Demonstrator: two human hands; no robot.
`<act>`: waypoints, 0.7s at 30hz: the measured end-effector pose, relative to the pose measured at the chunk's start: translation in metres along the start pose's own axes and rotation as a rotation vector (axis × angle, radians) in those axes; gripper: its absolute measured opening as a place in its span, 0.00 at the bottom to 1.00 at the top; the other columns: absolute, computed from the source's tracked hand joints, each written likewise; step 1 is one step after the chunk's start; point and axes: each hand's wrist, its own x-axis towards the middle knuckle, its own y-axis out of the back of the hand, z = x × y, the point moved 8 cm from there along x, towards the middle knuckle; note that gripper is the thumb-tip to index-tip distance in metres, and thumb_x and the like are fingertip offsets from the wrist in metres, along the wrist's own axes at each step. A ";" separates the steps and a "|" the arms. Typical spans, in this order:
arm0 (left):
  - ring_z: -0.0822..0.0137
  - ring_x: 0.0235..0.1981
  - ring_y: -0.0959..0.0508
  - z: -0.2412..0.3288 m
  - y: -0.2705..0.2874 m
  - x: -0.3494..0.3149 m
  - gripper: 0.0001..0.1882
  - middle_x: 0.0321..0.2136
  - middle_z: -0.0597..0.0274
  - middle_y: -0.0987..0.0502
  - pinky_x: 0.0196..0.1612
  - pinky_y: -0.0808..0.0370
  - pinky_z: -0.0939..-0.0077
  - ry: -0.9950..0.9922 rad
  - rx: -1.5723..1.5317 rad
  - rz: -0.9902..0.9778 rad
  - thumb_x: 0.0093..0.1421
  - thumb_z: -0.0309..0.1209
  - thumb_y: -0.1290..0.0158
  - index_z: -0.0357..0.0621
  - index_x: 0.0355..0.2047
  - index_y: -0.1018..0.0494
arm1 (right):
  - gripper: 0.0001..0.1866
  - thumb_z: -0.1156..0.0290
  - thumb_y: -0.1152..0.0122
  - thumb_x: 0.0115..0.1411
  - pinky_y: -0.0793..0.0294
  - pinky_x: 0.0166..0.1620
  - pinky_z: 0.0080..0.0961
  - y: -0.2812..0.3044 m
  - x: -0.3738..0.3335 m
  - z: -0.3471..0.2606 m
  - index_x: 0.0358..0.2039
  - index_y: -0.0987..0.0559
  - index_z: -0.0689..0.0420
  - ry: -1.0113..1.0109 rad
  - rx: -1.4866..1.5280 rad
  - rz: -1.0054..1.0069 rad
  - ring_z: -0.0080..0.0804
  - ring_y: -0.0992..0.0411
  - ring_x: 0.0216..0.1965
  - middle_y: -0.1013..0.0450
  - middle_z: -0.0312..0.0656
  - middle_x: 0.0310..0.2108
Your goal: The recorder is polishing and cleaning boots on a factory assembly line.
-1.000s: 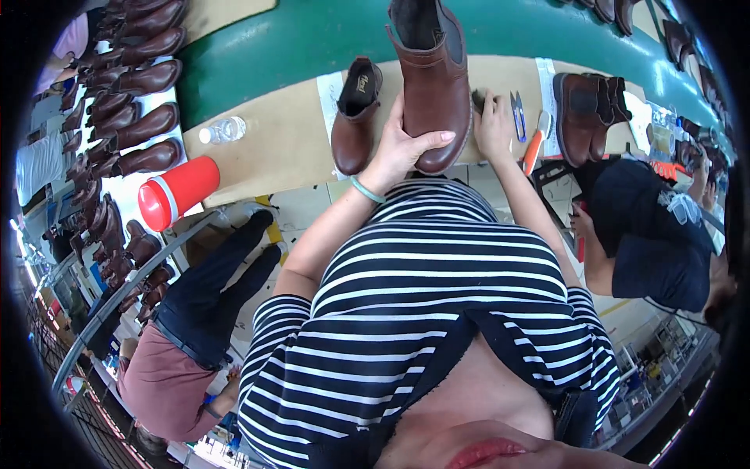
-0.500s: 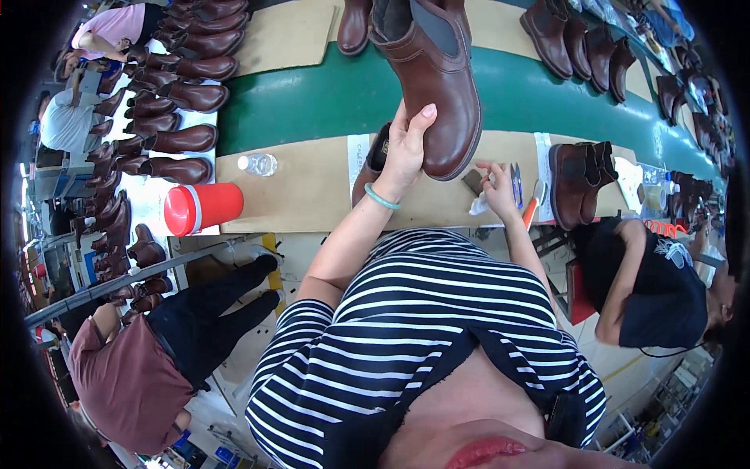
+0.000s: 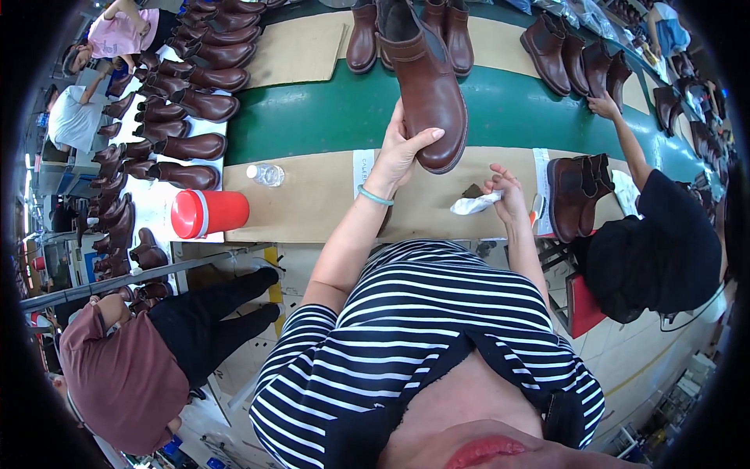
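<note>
My left hand [image 3: 398, 160] grips a brown leather ankle boot [image 3: 430, 94] near its toe, thumb on the upper. The boot is raised over the cardboard-covered table edge, its toe pointing toward me. A white cloth [image 3: 475, 205] sticks out leftward from my right hand [image 3: 508, 195], whose fingers are curled round one end of it. Beside the cloth lies a small dark brown piece [image 3: 472, 191], too small to make out. Another boot lies mostly hidden behind my left forearm.
A red jug [image 3: 226, 211] and a clear bottle [image 3: 266, 175] stand to my left. Brown boots [image 3: 574, 195] stand to my right; an orange-handled tool [image 3: 536, 209] lies partly behind my right wrist. Boots line the left rack. A co-worker's hand [image 3: 603, 105] touches boots at far right.
The held boot has shifted slightly left and tilted. The white cloth now extends further from my right hand, which has moved slightly. The co-worker on the right now reaches out to the far boots.
</note>
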 end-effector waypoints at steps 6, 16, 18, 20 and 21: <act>0.65 0.59 0.35 -0.006 -0.013 0.001 0.47 0.57 0.59 0.35 0.61 0.38 0.70 -0.033 0.037 -0.063 0.48 0.19 0.37 0.45 0.65 0.51 | 0.23 0.88 0.55 0.46 0.26 0.36 0.28 -0.001 -0.009 0.000 0.46 0.29 0.68 -0.053 0.158 -0.051 0.34 0.29 0.29 0.34 0.40 0.25; 0.65 0.59 0.34 -0.021 -0.048 0.022 0.51 0.58 0.59 0.37 0.60 0.36 0.69 -0.022 0.076 -0.151 0.47 0.18 0.37 0.44 0.66 0.55 | 0.14 0.87 0.43 0.52 0.19 0.38 0.36 -0.005 -0.047 -0.034 0.41 0.29 0.66 0.122 -0.195 0.063 0.46 0.21 0.35 0.24 0.51 0.30; 0.65 0.59 0.34 -0.027 -0.059 0.029 0.51 0.58 0.59 0.36 0.60 0.36 0.69 -0.010 0.061 -0.178 0.47 0.18 0.37 0.45 0.67 0.55 | 0.12 0.86 0.43 0.53 0.18 0.39 0.39 0.007 -0.051 -0.038 0.39 0.29 0.65 0.136 -0.099 0.086 0.48 0.22 0.35 0.24 0.52 0.32; 0.65 0.59 0.34 -0.033 -0.073 0.039 0.51 0.58 0.59 0.36 0.60 0.36 0.69 0.006 0.045 -0.212 0.47 0.18 0.37 0.46 0.67 0.55 | 0.11 0.86 0.43 0.54 0.19 0.39 0.41 0.016 -0.058 -0.041 0.38 0.29 0.65 0.138 -0.061 0.106 0.49 0.22 0.35 0.25 0.52 0.32; 0.65 0.59 0.34 -0.037 -0.080 0.045 0.51 0.58 0.60 0.36 0.60 0.35 0.69 0.004 0.044 -0.218 0.47 0.17 0.38 0.47 0.67 0.54 | 0.10 0.86 0.43 0.54 0.19 0.40 0.42 0.021 -0.062 -0.042 0.38 0.29 0.64 0.125 -0.031 0.117 0.49 0.22 0.35 0.25 0.52 0.32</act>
